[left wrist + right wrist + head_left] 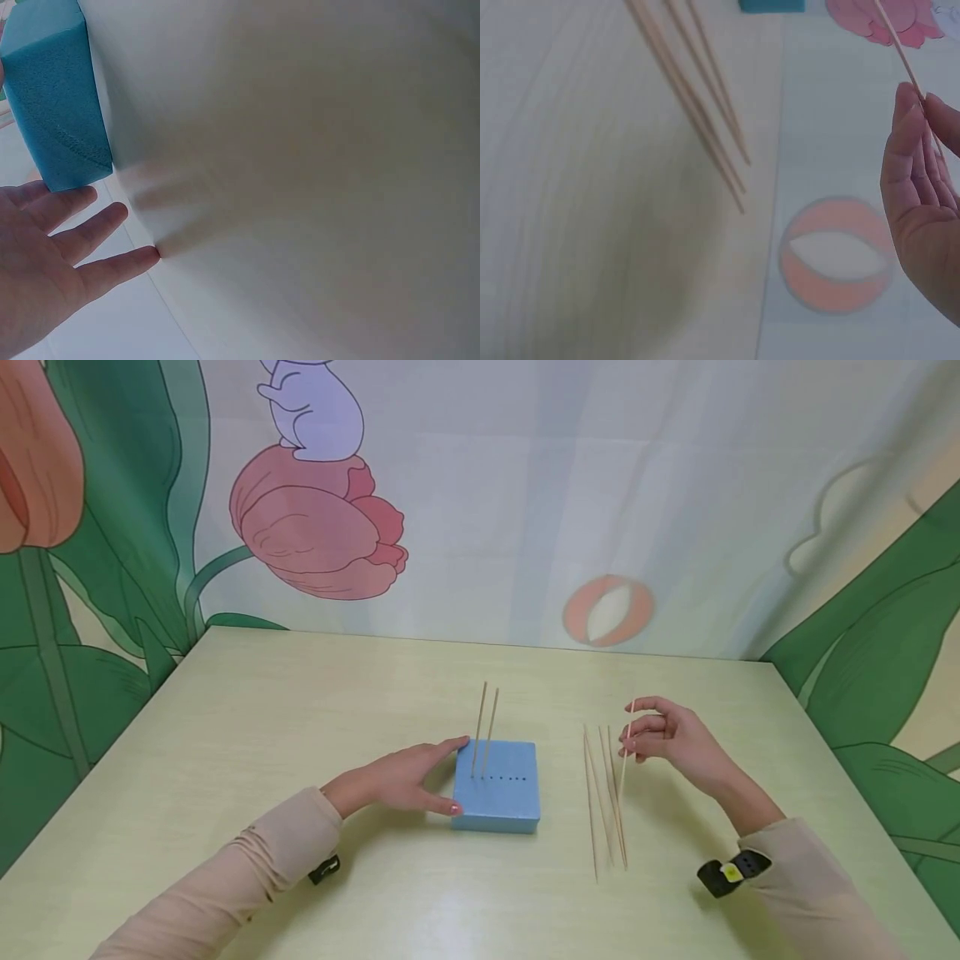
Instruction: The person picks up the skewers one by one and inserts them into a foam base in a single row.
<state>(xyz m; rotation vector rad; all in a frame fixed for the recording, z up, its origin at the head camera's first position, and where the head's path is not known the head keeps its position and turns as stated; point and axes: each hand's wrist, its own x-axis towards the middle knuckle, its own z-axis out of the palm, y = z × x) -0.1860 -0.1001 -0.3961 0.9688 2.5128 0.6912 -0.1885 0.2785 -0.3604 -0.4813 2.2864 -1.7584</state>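
A blue block (pixel 495 802) lies on the table with a row of small holes in its top; two thin sticks (pixel 478 727) stand upright in holes at the left of the row. My left hand (pixel 401 779), fingers spread, touches the block's left side; the left wrist view shows the hand (pixel 45 255) against the block (pixel 60 97). Right of the block, my right hand (pixel 675 747) pinches one stick (pixel 627 743) between thumb and fingers, also visible in the right wrist view, where the hand (pixel 922 195) holds the stick (pixel 900 49). Several loose sticks (pixel 592 810) lie beside that hand.
The pale table (pixel 300 693) ends at a printed curtain (pixel 480 527) along its back edge. Between the block and my right hand lie the loose sticks, pointing roughly front to back. A black band (pixel 733 872) is on my right wrist.
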